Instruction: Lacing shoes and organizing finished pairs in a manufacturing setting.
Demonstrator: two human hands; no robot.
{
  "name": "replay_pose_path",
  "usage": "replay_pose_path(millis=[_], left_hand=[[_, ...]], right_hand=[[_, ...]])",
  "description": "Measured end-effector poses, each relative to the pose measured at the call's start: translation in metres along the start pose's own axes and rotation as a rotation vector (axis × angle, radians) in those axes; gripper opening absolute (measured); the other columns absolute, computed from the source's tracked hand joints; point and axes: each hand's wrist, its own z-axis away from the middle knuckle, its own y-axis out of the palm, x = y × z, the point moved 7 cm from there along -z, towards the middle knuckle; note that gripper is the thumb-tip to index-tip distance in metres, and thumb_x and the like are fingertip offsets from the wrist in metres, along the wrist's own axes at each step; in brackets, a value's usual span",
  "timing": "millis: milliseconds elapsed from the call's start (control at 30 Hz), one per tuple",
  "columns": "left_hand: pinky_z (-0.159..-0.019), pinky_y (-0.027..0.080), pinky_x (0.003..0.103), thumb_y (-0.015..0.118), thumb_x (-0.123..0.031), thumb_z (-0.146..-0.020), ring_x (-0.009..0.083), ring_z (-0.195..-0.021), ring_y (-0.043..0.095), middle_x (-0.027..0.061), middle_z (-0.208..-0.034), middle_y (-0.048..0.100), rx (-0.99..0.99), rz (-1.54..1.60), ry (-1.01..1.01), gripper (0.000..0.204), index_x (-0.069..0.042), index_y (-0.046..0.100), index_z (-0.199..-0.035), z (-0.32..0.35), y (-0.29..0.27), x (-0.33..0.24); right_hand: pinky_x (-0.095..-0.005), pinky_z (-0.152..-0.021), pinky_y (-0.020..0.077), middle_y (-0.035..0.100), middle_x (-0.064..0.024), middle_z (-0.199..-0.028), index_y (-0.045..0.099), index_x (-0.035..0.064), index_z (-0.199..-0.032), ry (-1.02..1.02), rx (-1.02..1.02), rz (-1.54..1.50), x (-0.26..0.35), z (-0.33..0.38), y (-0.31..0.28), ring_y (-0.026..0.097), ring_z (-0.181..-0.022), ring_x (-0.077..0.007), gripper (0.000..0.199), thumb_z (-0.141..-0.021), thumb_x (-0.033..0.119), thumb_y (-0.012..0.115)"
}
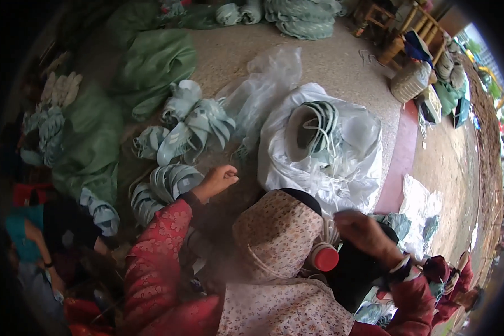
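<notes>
My left hand [215, 182] is raised at the centre left with its fingers curled in; what they pinch, if anything, is too small to make out. My right hand [367, 234] is dark and smeared by motion, close to some white cords [330, 228]. Between my arms is a floral-patterned cloth cover [277, 232], and a bottle's red cap [326, 257] shows at its right side. Ahead, a white plastic sack [274, 148] lies spread out under a bundle of curved pale-green pieces [313, 126] with white strings. More such bundled pieces [171, 182] lie beside my left hand.
Big green sacks [87, 145] stand to the left. Clear plastic film [269, 75] lies on the floor beyond. A bamboo chair [417, 31] and a large plastic jug [410, 81] are at the far right. Another person [33, 241] is at the lower left.
</notes>
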Motion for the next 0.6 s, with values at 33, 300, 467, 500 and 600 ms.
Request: replay_pose_path(millis=[33,300,467,500,600], left_hand=[[-0.080,0.051,0.032,0.072,-0.022,-0.087,0.0188,-0.090,0.065,0.0096,-0.096,0.068,0.112,0.041,-0.009,0.033,0.000,0.064,-0.110,-0.005,0.004,-0.017],[-0.084,0.051,0.031,0.066,-0.019,-0.092,0.0166,-0.092,0.064,0.0082,-0.099,0.069,0.266,0.112,-0.074,0.028,0.002,0.065,-0.110,0.042,0.016,-0.070],[-0.084,0.050,0.029,0.066,-0.016,-0.092,0.0125,-0.095,0.062,0.0056,-0.100,0.070,0.282,-0.028,-0.250,0.024,-0.001,0.066,-0.111,0.137,0.018,0.052],[-0.084,0.050,0.029,0.066,-0.016,-0.092,0.0124,-0.095,0.062,0.0054,-0.102,0.070,0.260,-0.055,-0.274,0.024,-0.001,0.066,-0.112,0.179,-0.005,0.066],[-0.083,0.050,0.030,0.063,-0.016,-0.094,0.0141,-0.094,0.061,0.0048,-0.103,0.069,0.321,-0.023,-0.404,0.024,0.000,0.065,-0.112,0.199,0.008,0.040]], right_hand=[[-0.0317,-0.090,0.0490,0.067,-0.0102,-0.105,0.068,0.0014,-0.103,-0.038,-0.037,0.108,0.000,-0.016,-0.020,0.063,-0.101,-0.0176,0.015,-0.091,0.009,0.066],[-0.0273,-0.070,0.0486,0.068,-0.0107,-0.093,0.067,-0.0080,-0.094,0.037,-0.311,-0.086,-0.080,-0.204,-0.109,0.061,-0.085,-0.0130,0.041,-0.087,0.032,0.073],[-0.0317,-0.066,0.0507,0.066,-0.0168,-0.088,0.057,-0.0130,-0.095,-0.015,-0.404,-0.349,-0.173,-0.301,-0.089,0.063,-0.074,-0.0208,0.065,-0.072,0.040,0.085],[-0.0411,-0.072,0.0513,0.066,-0.0217,-0.087,0.053,-0.0145,-0.102,0.048,-0.471,-0.186,-0.154,-0.314,-0.050,0.066,-0.081,-0.0297,0.073,-0.067,0.039,0.088],[-0.0556,-0.075,0.0464,0.061,-0.0329,-0.089,0.051,-0.0080,-0.089,0.020,-0.782,0.198,-0.184,-0.303,-0.063,0.059,-0.087,-0.0507,0.035,-0.076,0.019,0.069]])
